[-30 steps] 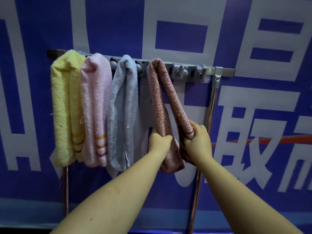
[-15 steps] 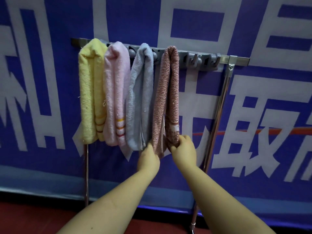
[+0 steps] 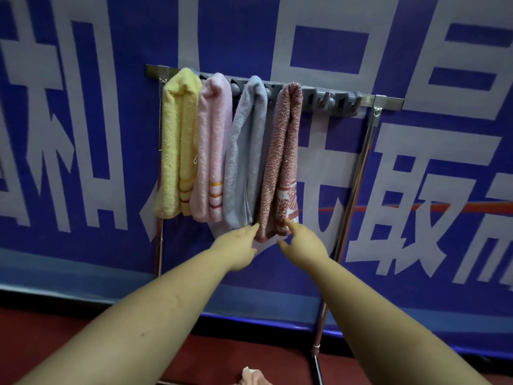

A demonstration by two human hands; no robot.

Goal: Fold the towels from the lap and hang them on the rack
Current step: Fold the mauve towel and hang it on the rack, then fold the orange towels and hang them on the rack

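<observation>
Lap scrap: a pale bit of cloth (image 3: 251,377) shows at the bottom edge, cut off; whether it is another towel waiting to be folded cannot be told.
Left hand (image 3: 238,247): grip open, fingers straight, tips at the lower hem of the red towel (image 3: 280,168), holding nothing.
Right hand (image 3: 302,243): grip open too, forefinger touching the same hem, thumb spread below.
Towel place: the red towel hangs folded over the rack (image 3: 388,99), fourth in the row, just right of the grey towel (image 3: 245,151).
Row: yellow towel (image 3: 177,140) and pink towel (image 3: 212,145) hang to the left, all four close-packed.
Risk, snag: a fingertip that catches the hem on leaving could drag one side down, and an uneven drape may slide off the bar.
Risk, crowding: the grey and red towels touch; a nudge to one may shift the other.
Risk, rack: it stands on thin legs (image 3: 358,173); a hard tug might rock it.
Hidden, back halves: how far each towel hangs down behind cannot be seen, so balance is a guess.
Hidden, hooks: the hooks (image 3: 327,100) show only right of the towels; those beneath are covered.
Hidden, feet: the rack's base runs out of view.
</observation>
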